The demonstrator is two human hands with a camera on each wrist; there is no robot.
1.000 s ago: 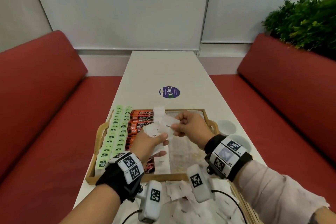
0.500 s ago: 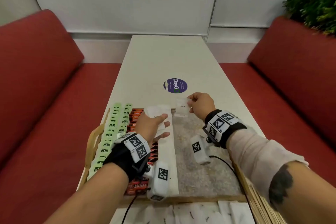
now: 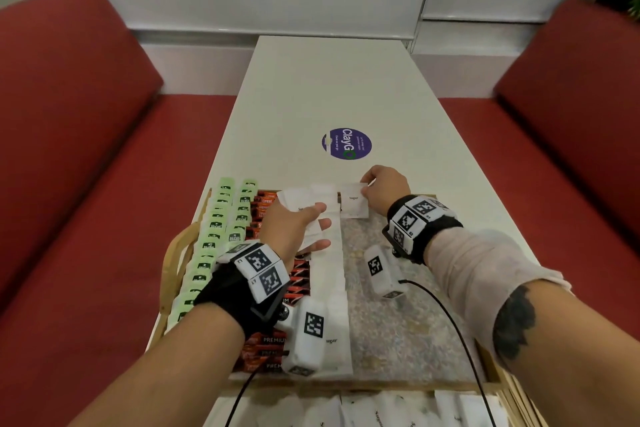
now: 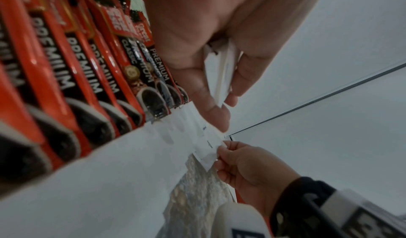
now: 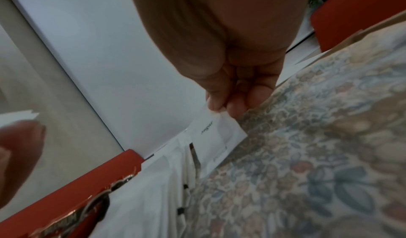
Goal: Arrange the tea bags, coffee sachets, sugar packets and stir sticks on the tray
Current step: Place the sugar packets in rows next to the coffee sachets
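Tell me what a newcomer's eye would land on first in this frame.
Probably the right hand pinching a white sugar packet at the far end of the tray, beside a column of laid sugar packets. Next, the left hand gripping a small stack of packets above the red coffee sachets, with pale green tea bags lining the left side.

tray [image 3: 450, 385] right half bare, open for passage; left half packed: tea bags [image 3: 211, 246], coffee sachets [image 3: 273, 340], sugar packets [image 3: 334, 288].
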